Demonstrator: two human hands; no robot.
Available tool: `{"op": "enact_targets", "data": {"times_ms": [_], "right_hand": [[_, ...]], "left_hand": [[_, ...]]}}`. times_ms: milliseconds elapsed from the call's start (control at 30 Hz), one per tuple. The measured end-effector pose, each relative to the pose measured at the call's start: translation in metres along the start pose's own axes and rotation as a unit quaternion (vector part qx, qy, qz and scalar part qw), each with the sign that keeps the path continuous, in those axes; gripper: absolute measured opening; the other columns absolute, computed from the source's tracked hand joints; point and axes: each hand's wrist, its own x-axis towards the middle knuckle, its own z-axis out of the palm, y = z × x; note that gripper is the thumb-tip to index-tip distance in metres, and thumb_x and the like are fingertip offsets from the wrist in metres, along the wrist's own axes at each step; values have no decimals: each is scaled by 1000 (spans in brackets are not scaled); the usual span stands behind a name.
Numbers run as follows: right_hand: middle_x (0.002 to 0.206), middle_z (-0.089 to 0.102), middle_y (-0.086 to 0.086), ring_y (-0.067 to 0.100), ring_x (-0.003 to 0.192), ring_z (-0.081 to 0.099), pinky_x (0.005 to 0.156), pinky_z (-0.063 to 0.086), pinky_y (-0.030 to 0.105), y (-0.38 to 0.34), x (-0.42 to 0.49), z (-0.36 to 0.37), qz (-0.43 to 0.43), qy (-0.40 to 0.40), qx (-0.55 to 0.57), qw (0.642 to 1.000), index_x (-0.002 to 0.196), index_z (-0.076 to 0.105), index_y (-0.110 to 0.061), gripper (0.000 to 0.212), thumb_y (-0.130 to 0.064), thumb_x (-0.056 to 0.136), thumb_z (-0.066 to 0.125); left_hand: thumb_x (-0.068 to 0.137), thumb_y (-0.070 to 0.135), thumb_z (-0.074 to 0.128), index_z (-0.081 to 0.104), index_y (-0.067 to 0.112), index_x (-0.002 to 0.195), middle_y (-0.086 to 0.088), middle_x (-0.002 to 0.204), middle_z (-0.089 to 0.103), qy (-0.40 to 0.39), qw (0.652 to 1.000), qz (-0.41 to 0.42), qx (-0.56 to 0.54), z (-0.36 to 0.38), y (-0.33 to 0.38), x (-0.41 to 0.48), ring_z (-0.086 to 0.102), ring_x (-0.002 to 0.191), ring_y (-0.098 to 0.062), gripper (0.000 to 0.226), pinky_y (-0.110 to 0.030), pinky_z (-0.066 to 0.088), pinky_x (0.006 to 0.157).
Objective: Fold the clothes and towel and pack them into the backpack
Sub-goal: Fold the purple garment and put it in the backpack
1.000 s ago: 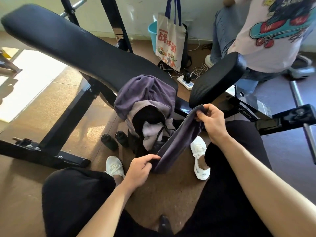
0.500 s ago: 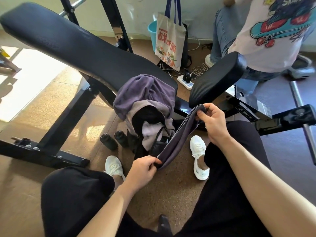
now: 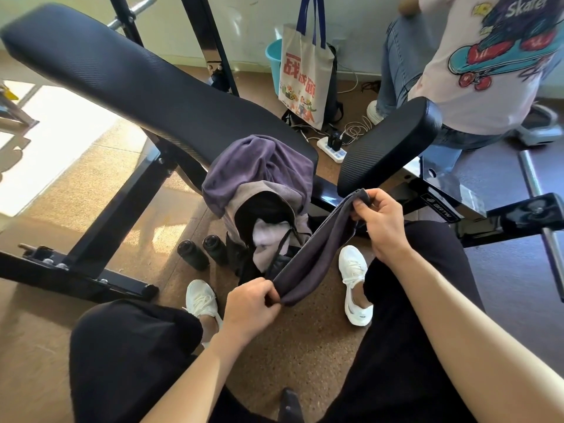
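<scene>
Pinched at both ends and slung just above the open grey fabric backpack [image 3: 244, 200] on the floor: long dark grey folded cloth strip [image 3: 314, 254], left hand [image 3: 253, 303] fingers curled round the lower end, right hand [image 3: 381, 221] fingers nipping the upper. Pull taut, square the edges, bring the 2 ends together, then lower inside. Legible: "Skater" on white printed T-shirt [image 3: 476, 96]; roughly "BRTW" on black bench frame [image 3: 439, 206].

Towel [image 3: 314, 257] perhaps slightly slacker, wider.

Bright daylight from the left; overexposed glare patch on the floor [image 3: 61, 141]; bench [image 3: 146, 77] frame throws hard shadows; wide-angle bowing at edges; mild softness throughout.
</scene>
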Motion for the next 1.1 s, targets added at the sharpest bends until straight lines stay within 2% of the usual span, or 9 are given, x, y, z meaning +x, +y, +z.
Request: {"op": "enact_targets", "data": {"times_ms": [167, 267, 367, 467, 567, 667, 800, 967, 1100], "right_hand": [[92, 70, 6, 18, 85, 66, 80, 58, 43, 10, 10, -5, 17, 53, -103, 993, 93, 68, -25, 7, -20, 97, 66], [100, 66, 5, 21, 95, 64, 85, 57, 45, 15, 13, -5, 8, 50, -215, 975, 94, 66, -32, 6, -38, 95, 65], [94, 67, 0, 20, 93, 65, 76, 52, 32, 12, 9, 2, 2, 24, -216, 976, 99, 61, -25, 3, -27, 100, 60], [97, 67, 2, 20, 93, 64, 77, 50, 31, 14, 7, 7, 2, 4, -211, 977, 102, 60, -17, 6, -23, 102, 57], [91, 70, 5, 26, 89, 67, 78, 55, 44, 16, 7, 5, 19, -8, -181, 983, 97, 61, -19, 8, -25, 101, 59], [93, 69, 17, 27, 82, 66, 77, 55, 49, 13, 6, 4, 32, -16, -145, 989, 95, 62, -17, 9, -23, 101, 60], [95, 70, 24, 25, 79, 63, 74, 56, 49, 7, 2, 7, 57, -21, -84, 995, 97, 63, -13, 8, -18, 102, 58], [88, 70, 9, 16, 74, 65, 63, 55, 29, 4, 1, 7, 58, -16, -52, 997, 97, 63, -20, 9, -18, 103, 57], [89, 69, 16, 20, 75, 64, 64, 53, 37, 10, 1, 8, 20, -19, -109, 994, 94, 62, -20, 9, -19, 103, 58]], "left_hand": [[70, 13, 77, 55, 33, 65, 13, 65, 59, 72, 969, -97, -215, -20, -5, 7, 56, 67, -9, 30, -26, 41, 65], [76, 11, 61, 51, 25, 65, 9, 64, 51, 103, 897, -165, -398, -36, -6, 15, 47, 66, -11, 21, -32, 40, 62], [70, 11, 52, 49, 25, 59, 0, 64, 44, 80, 795, -204, -565, -49, -6, 19, 41, 67, -17, 18, -31, 38, 62], [67, 21, 55, 45, 21, 63, -4, 70, 43, 41, 747, -231, -622, -57, -7, 18, 42, 71, -19, 11, -34, 40, 67], [72, 40, 71, 54, 21, 66, -8, 75, 51, 25, 772, -272, -574, -56, -7, 17, 52, 76, -23, 25, -38, 44, 72], [73, 30, 82, 60, 26, 73, -9, 82, 60, 49, 806, -279, -519, -53, -13, 21, 59, 82, -27, 22, -37, 51, 68], [81, 16, 84, 65, 22, 128, -6, 119, 69, 28, 786, -324, -526, -51, -27, 25, 65, 113, -29, 51, -45, 55, 99], [89, 31, 75, 74, 14, 113, -7, 104, 78, 10, 802, -342, -489, -46, -29, 25, 70, 107, -30, 30, -42, 55, 98], [102, 34, 58, 68, 15, 124, -5, 116, 73, 110, 776, -324, -530, -46, -24, 32, 66, 109, -22, 31, -28, 52, 90]]}}
